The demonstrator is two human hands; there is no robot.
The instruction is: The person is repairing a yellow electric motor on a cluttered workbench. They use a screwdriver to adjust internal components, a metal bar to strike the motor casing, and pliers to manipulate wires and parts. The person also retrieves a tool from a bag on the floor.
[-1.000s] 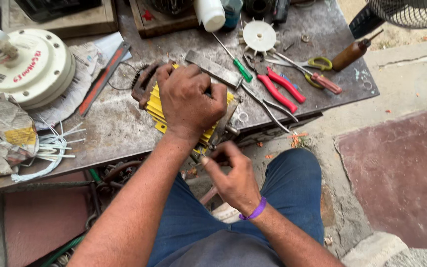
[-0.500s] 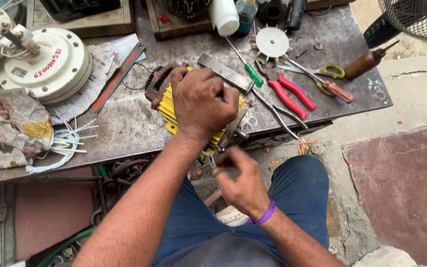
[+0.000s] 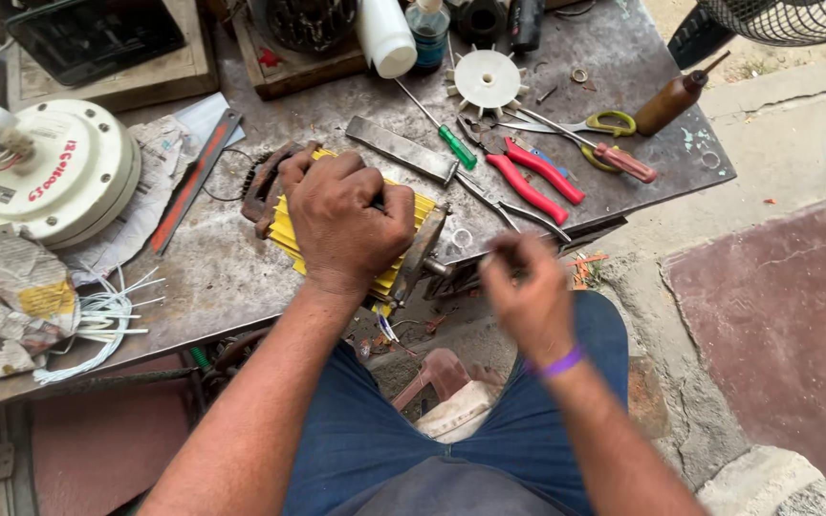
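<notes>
Fingers of the left hand (image 3: 348, 225) are curled down and clamped on the yellow motor (image 3: 403, 250), pinning it near the front edge of the metal table (image 3: 231, 277), its rusty end plate facing the person. Right hand (image 3: 526, 296) hovers blurred just off the table edge beside the motor's shaft end; whether its fingers are together or pinching anything I cannot tell. It looks like the motor is being steadied while its near end is worked on. Any tool pickup means a short reach: the red pliers (image 3: 528, 186), green screwdriver (image 3: 456, 146) and scissors (image 3: 604, 124) lie just beyond, near 1 white fan wheel (image 3: 488, 81).
</notes>
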